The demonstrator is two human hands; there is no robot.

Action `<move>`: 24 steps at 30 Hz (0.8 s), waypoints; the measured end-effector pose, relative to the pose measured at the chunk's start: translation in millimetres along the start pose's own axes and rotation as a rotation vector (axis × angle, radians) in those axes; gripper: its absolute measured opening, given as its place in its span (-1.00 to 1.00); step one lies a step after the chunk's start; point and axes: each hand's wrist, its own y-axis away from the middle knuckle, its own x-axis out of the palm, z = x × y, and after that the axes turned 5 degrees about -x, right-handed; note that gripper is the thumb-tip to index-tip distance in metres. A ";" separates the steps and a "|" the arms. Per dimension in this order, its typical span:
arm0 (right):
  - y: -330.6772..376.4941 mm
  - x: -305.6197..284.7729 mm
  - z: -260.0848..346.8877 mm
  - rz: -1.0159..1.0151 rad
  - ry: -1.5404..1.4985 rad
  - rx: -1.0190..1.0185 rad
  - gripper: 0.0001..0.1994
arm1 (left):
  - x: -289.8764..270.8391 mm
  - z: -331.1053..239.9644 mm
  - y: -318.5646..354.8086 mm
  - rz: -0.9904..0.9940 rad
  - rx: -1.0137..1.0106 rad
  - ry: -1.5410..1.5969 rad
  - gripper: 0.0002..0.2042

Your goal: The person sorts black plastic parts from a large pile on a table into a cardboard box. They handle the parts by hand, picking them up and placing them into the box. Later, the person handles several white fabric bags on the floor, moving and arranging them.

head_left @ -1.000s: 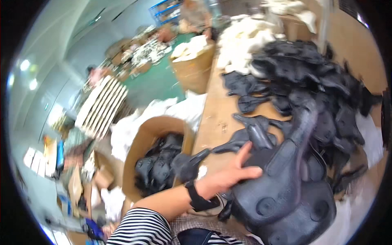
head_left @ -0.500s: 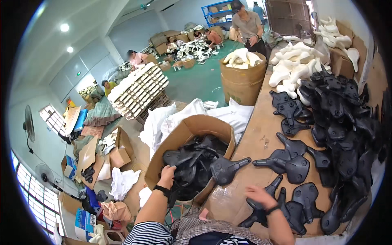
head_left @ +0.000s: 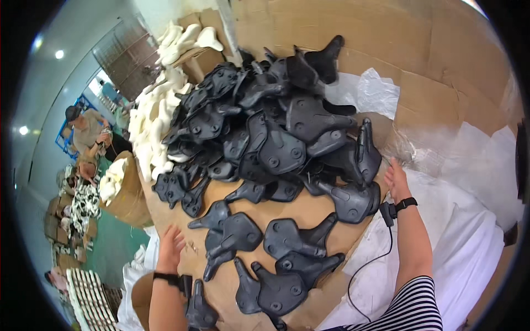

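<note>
Lying nearest on the brown worktop (head_left: 259, 207) are several loose black saddle shells (head_left: 287, 237). Beside them the left hand (head_left: 171, 248) rests open and flat on the worktop, holding nothing. Across the shells, the right hand (head_left: 396, 179) is also open, its fingers touching the edge of the big black pile (head_left: 276, 127). Beyond the pile lie white saddle shells (head_left: 152, 129); left of them, a cardboard drum (head_left: 130, 196) holds more white pieces.

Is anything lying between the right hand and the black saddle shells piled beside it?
Nothing visible. The right hand lies open at the table's right edge, right beside the pile of black saddle shells; whether it touches the nearest shell cannot be told. The white plastic sheet lies on its outer side.
</note>
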 end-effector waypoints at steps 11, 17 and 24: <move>-135.4 31.9 -58.3 0.268 0.830 -0.519 -0.13 | 283.9 -34.4 -183.1 0.168 -0.044 -0.382 -0.30; -160.7 96.1 -57.7 0.227 1.084 -0.468 -0.23 | 235.0 20.1 -258.0 0.249 -0.221 -0.123 -0.43; -93.4 157.6 -10.8 0.605 0.916 -0.585 -0.67 | 263.0 18.1 -198.0 0.189 -0.179 0.139 -0.31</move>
